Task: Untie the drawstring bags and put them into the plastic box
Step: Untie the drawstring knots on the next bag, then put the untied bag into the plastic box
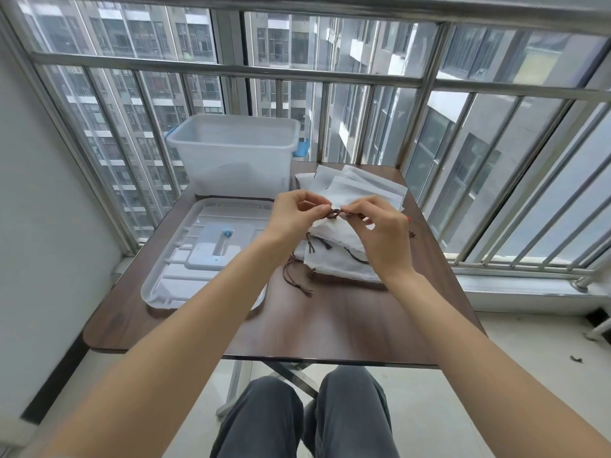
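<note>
The drawstring bag (pixel 334 230) being worked on is held just above the pile of tied bags (pixel 344 262) on the right half of the brown table (pixel 317 325). The left hand (pixel 294 214) and the right hand (pixel 380 233) meet over it, each with thumb and forefinger pinching the dark brown cord knot (pixel 334 213) between them; the other fingers are loosely curled.

The bag looks like thin white non-woven fabric: very light, limp, likely to fold or slide rather than keep a shape. It seems in no way fragile. The cord is thin and the knot small, so the sensible hold is at the knot itself, one hand steadying a strand while the other picks a loop loose; pulling on the fabric would probably only tighten it.

Loose cord ends (pixel 294 276) trail from the pile toward the table's near side. To the left lies the clear lid (pixel 185 259), flat on the table. Beyond the hands a second heap of flat white bags (pixel 360 183) fans out, and the translucent plastic box (pixel 231 153) stands open at the far left corner.

The knot is mostly covered by fingertips, so how far undone it is cannot be told. The count in either heap is unclear, and the box interior is hazy through its wall.
</note>
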Demonstrator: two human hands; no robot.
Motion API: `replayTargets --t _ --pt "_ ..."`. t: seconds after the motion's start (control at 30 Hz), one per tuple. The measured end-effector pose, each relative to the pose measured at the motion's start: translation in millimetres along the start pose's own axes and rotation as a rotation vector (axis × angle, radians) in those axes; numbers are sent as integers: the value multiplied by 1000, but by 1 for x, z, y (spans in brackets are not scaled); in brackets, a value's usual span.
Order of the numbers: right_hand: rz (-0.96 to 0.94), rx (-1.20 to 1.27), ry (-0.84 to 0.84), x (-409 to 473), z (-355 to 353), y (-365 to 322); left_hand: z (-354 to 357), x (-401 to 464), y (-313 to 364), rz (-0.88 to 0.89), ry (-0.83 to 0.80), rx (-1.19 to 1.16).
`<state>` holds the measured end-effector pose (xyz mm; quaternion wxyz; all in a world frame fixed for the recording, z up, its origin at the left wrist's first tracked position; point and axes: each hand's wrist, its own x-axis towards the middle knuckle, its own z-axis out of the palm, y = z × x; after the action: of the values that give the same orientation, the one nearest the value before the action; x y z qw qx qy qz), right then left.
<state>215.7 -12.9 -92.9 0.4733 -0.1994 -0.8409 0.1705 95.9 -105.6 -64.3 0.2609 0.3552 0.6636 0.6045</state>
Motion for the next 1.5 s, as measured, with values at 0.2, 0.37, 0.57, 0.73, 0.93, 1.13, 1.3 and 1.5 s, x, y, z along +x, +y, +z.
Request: replayTargets --t 0.2,0.37,0.57,0.73,0.93,1.13,1.3,1.5 --pt "280 65 -21 2 -7 -1 -5 8 -8 -15 229 68" --pt "382 59 -76 2 -5 4 -12 10 -14 -23 291 136" --pt "394 62 -53 2 -2 4 -15 8 -16 -16 333 109" --pt "431 100 -71 3 -8 0 -15 7 -18 -33 340 58" --pt "454 94 -171 1 -7 -8 -18 6 -22 -29 185 -90" --pt "138 -339 -512 9 13 -25 -12 1 -16 36 -7 -171" --pt "219 -354 -404 25 24 -30 -16 6 -2 18 10 -175" --pt "570 263 -214 64 4 -32 -29 22 -7 -147 202 -95"
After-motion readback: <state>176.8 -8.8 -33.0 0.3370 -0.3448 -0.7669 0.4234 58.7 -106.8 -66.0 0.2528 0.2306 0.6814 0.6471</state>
